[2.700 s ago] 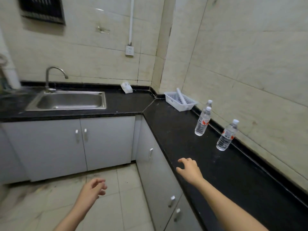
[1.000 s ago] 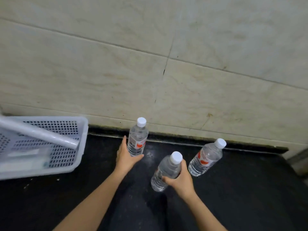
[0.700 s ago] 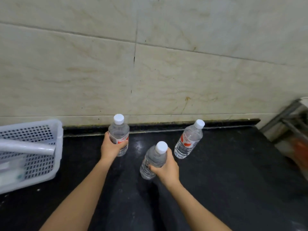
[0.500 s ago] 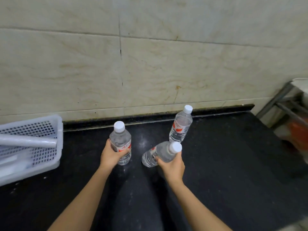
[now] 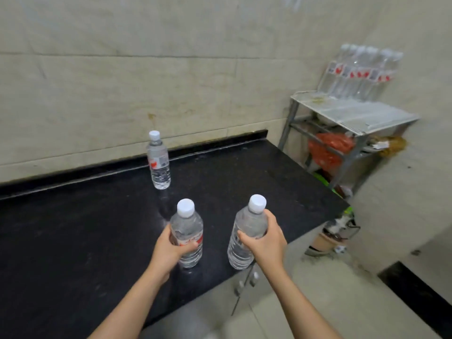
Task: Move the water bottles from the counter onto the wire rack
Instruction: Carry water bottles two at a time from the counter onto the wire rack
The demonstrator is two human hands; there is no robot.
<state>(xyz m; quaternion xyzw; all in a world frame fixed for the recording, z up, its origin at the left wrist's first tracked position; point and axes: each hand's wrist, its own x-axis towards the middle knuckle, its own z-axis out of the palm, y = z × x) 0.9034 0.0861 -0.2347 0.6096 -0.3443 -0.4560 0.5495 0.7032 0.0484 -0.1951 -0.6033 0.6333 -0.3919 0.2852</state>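
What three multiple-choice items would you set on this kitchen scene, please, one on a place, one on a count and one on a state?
1. Where does the free bottle stand?
A. on the counter, near the wall
B. in a sink
C. on the floor

2. How many bottles does the person hold?
A. none
B. one
C. two

3. What is the left hand doing?
A. lying flat on the counter
B. gripping an upright bottle
C. hanging idle

Answers:
1 A: it stands upright on the black top, close to the backsplash.
2 C: the left bottle is in the left hand and the right bottle is in the right hand.
3 B: its fingers and thumb curl round the capped left bottle.
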